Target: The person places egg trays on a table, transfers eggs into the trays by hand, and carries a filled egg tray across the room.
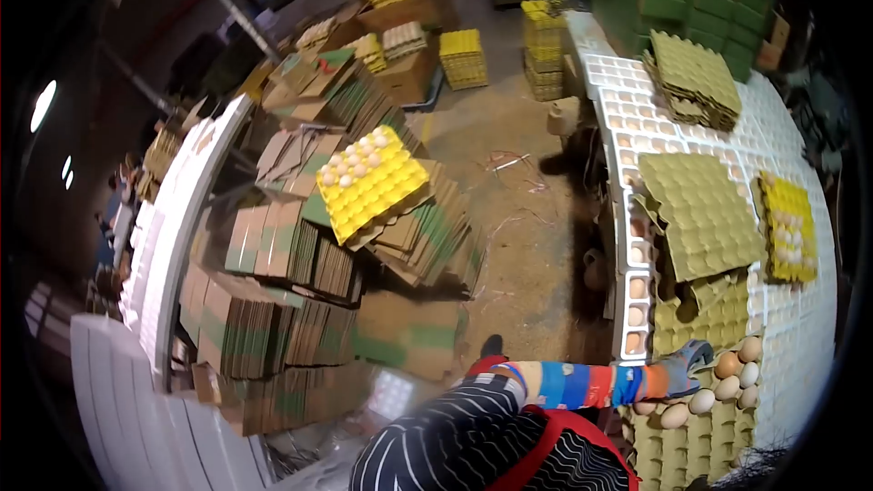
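Note:
My left hand (687,370), in a grey glove and a colourful patterned oversleeve, reaches over a pulp egg tray (700,450) at the lower right. The fingers are curved and look apart, with no egg visible between them. Brown and pale eggs (727,387) lie in the tray's upper rows, right beside the hand. Just above the hand is another pulp tray (696,320), partly covered by torn tray pieces and a stack of olive trays (700,214). My right hand is outside the view.
White gridded egg holders (627,109) cover the table at right, with a yellow tray of eggs (789,229) on it. Flattened cartons (264,327) are stacked at left, with another yellow egg tray (377,195) on top. Yellow tray stacks (464,59) stand on the floor behind.

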The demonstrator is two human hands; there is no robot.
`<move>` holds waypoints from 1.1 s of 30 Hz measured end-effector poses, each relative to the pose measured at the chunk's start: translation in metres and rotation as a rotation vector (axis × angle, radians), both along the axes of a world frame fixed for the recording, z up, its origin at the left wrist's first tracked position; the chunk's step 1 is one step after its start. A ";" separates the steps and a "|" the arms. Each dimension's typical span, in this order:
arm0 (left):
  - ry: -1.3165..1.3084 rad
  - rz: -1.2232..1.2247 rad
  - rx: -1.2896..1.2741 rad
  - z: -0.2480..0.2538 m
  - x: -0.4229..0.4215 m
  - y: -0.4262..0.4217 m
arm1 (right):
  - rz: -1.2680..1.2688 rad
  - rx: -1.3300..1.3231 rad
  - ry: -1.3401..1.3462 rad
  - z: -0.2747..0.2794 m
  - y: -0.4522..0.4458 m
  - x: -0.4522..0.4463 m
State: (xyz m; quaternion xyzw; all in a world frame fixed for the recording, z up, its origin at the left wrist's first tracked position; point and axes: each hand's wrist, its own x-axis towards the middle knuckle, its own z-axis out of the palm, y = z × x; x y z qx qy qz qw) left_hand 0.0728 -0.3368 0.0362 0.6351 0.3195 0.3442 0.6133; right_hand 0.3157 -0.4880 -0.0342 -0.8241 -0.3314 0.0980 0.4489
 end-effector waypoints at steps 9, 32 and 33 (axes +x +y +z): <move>-0.275 0.679 -0.183 -0.004 -0.310 0.016 | 0.626 0.121 0.387 0.101 0.130 -0.188; 0.333 1.735 0.508 -0.033 -0.636 0.089 | 1.270 0.256 -0.314 0.144 0.335 -0.502; 0.187 1.530 0.432 -0.026 -0.591 0.101 | 1.017 0.424 -0.390 0.139 0.325 -0.445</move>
